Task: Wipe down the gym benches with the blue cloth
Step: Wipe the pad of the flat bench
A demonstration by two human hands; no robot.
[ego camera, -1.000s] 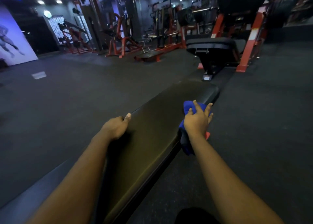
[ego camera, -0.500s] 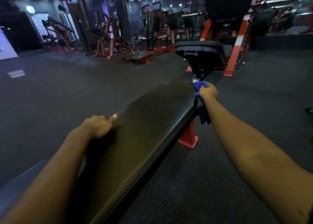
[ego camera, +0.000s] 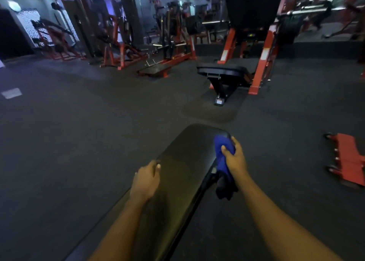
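A long black padded bench point(ego camera: 185, 158) runs away from me, with its rounded far end in the middle of the view. My right hand point(ego camera: 235, 158) grips the blue cloth point(ego camera: 222, 162) against the bench's right edge near that far end. The cloth's loose tail hangs down beside the pad. My left hand point(ego camera: 147, 179) rests on the bench's left edge, fingers curled over the side and thumb on top.
Dark rubber floor surrounds the bench. A second black bench point(ego camera: 223, 73) stands ahead under a red rack point(ego camera: 262, 63). A red frame part point(ego camera: 349, 162) lies on the floor at the right. Red machines point(ego camera: 122, 51) line the back wall.
My view has risen and tilted, so the whole far end of the bench now shows. My right hand has stayed at the right edge with the cloth; my left hand remains on the left edge.
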